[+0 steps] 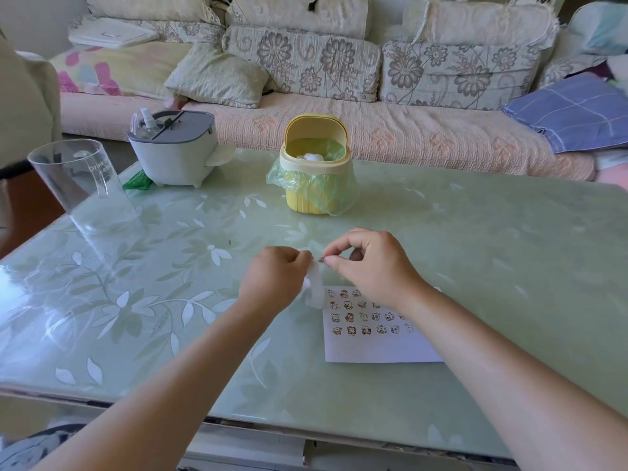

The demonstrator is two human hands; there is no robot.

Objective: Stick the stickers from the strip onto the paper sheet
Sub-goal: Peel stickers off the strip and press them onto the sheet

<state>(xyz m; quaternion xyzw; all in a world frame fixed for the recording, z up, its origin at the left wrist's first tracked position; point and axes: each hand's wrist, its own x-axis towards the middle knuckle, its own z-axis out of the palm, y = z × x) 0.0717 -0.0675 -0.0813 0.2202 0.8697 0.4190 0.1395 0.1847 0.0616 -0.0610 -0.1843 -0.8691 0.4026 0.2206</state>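
A white paper sheet lies on the green table, with several small cartoon stickers in rows on its upper part. My right forearm covers its right side. Above the sheet's top-left corner, my left hand grips the top of a white sticker strip, which hangs down in a curl. My right hand pinches something tiny at the strip's upper end with thumb and forefinger; it is too small to make out.
A small yellow bin with a green bag stands behind my hands. At the back left are a grey-and-white container and a clear measuring cup. A sofa runs behind the table.
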